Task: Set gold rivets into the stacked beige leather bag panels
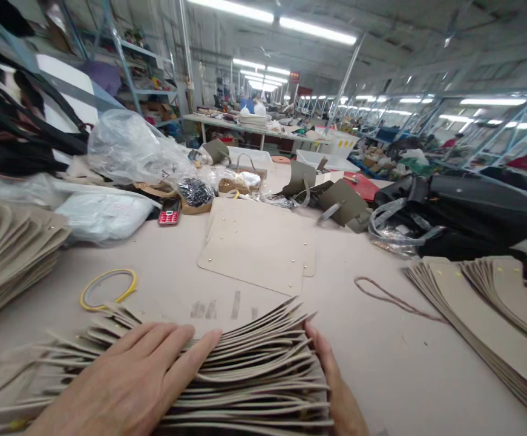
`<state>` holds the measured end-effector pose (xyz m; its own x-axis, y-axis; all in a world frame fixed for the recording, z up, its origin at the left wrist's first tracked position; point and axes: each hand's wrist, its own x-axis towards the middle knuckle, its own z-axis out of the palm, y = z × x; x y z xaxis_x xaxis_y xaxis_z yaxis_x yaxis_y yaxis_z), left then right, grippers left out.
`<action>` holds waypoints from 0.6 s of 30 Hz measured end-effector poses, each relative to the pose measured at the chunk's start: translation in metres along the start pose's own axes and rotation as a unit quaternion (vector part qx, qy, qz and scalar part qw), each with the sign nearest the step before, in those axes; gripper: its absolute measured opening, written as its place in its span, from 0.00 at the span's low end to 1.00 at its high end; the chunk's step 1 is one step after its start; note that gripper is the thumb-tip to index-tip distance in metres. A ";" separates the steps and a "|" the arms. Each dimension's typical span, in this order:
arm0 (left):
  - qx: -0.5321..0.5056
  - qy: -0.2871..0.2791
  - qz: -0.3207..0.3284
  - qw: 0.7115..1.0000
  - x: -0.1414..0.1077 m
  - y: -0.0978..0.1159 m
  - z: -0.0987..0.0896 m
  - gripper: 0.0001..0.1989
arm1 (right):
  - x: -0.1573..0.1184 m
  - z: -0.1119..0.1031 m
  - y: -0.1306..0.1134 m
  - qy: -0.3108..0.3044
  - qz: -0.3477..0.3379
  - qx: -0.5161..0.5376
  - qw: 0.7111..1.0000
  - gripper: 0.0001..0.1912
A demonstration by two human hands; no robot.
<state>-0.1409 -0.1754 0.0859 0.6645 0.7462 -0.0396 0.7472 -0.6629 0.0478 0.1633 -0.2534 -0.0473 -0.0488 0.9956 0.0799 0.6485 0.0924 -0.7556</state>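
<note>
At the bottom of the frame, the stack of beige pieces [263,363] sits right before us on the bench [167,266], its layers bowed and fanned, their edges not quite lined up. Our left hand [140,375] lies flat over the stack's left part, fingers close together and thumb spread; its grip is wide, not closed on any one layer. Our right hand [336,381] cups the right edge, but its fingertips are partly hidden, so we cannot tell how tight that grip is.

To steady such a stack well, we should press evenly with the left palm, so the layers don't slide, and let the right hand act as a wall against the edges. Squeezing hard from one side would probably bow the pieces further.

Farther up, the yellow tape roll [133,281] at left and the looped cord [420,313] at right lie apart from the stack; we'd do well to avoid dragging layers over them. Beyond, mid-frame, are flat studded panels [258,242], with a red phone [169,213] to their left.
</note>
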 end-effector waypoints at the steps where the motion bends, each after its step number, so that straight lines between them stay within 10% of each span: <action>1: 0.005 0.001 -0.002 1.000 0.000 0.001 -0.001 0.49 | 0.005 -0.005 -0.001 -0.005 -0.024 0.009 1.000 0.56; 9: 0.028 0.044 -0.017 0.999 0.012 0.010 -0.014 0.42 | 0.052 -0.105 -0.106 -0.063 -0.162 -0.095 0.980 0.42; 14: 0.100 0.103 -0.002 0.990 0.009 0.012 -0.005 0.33 | 0.111 -0.073 -0.175 -0.265 -0.196 -0.148 0.933 0.25; 18: 0.164 0.269 0.019 0.949 -0.005 0.013 0.017 0.21 | 0.133 -0.043 -0.183 -0.380 -0.167 -0.094 0.905 0.17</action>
<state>-0.1341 -0.1888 0.0696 0.6559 0.5868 0.4748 0.7444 -0.6069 -0.2784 0.0711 -0.1387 0.1299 -0.7282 0.6418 -0.2406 0.6152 0.4572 -0.6423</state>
